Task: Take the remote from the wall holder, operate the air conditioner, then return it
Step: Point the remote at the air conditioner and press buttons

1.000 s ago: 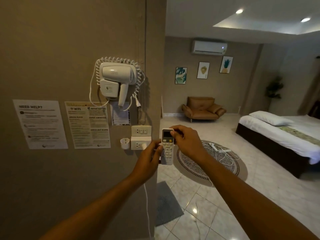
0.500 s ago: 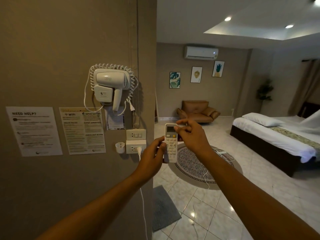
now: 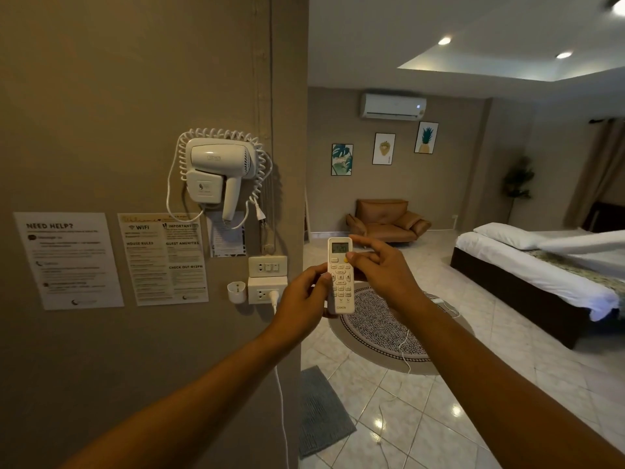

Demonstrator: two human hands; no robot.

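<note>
I see the slim white plastic AC remote point(image 3: 341, 275) upright, display lit at top, buttons facing me, well out of its small white cup-shaped wall holder point(image 3: 236, 291) by the socket. White wall-mounted air conditioner unit point(image 3: 392, 106) sits high on far wall, indicator lit.

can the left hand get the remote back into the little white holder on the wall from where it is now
Probably yes: the left hand grips the white remote control just right of the small white cup-shaped wall holder, which looks empty, with only the white plugged-in socket between.
</note>
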